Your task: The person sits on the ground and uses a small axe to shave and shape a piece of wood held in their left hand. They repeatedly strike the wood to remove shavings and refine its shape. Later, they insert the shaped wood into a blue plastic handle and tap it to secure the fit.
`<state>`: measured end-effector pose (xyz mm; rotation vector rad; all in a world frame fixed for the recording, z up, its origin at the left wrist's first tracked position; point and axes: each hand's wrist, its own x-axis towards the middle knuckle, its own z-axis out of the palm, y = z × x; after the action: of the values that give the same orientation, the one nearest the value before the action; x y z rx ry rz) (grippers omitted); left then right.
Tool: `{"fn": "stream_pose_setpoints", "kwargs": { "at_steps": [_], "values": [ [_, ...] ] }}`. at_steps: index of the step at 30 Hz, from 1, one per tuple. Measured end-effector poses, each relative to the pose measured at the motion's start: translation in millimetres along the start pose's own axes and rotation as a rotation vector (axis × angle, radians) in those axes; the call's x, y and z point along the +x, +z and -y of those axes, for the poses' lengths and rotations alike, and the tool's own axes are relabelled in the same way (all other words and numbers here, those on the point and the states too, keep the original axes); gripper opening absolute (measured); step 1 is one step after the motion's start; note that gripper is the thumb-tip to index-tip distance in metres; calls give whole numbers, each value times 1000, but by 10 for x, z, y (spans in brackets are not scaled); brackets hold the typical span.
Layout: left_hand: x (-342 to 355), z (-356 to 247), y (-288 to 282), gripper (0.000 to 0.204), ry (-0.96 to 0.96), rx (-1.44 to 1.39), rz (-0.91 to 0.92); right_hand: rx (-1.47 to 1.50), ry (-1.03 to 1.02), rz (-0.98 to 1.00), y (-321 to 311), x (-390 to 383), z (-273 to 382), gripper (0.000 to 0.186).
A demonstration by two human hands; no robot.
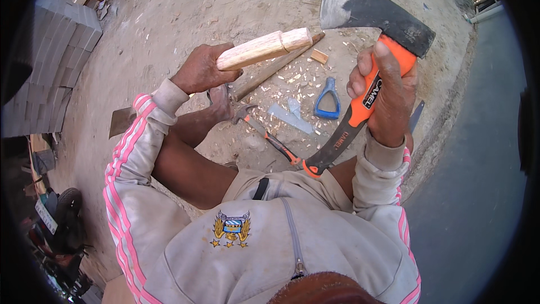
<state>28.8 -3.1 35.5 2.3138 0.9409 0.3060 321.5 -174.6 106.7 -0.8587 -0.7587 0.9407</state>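
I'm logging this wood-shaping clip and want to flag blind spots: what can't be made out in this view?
- Lower end of the wooden handle: hidden inside the left hand, head view.
- Claw hammer: its grip end runs behind the hatchet handle.
- Flat blade at the left: mostly covered by the left sleeve.
- Dark tool by the right hand: only a sliver shows beside the wrist.
- Picture rim: black fisheye border cuts off the surroundings.
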Motion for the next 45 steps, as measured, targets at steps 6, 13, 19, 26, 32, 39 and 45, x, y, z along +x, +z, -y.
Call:
{"fn": "stream_pose_setpoints", "kwargs": {
  "at_steps": [6, 13, 19, 26, 32, 39, 45],
  "values": [
    [-37, -30, -7, 33, -33, 49, -118, -78, 91, 65, 62, 80, -75, 12],
    [-31, -31, -4, 32, -8, 90, -122, -126, 109, 30, 122, 86, -38, 14],
    [-93, -48, -8, 30, -24, 81, -132, -45, 49, 2, 147, 77, 43, 15],
    [-90, -54, -6, 29, 9, 97, -145, -95, 156, 64, 129, 98, -183, 16],
    [-115, -39, -53, 29, -16, 101, -145, -32, 42, 46, 61, 76, 77, 11],
    [-140, 3, -23, 30, -40, 96, -154, -163, 136, 103, 155, 118, -121, 16],
    [-123, -6, -10, 31, -29, 130, -151, -127, 175, 104, 101, 109, -164, 13]
  ]
}}
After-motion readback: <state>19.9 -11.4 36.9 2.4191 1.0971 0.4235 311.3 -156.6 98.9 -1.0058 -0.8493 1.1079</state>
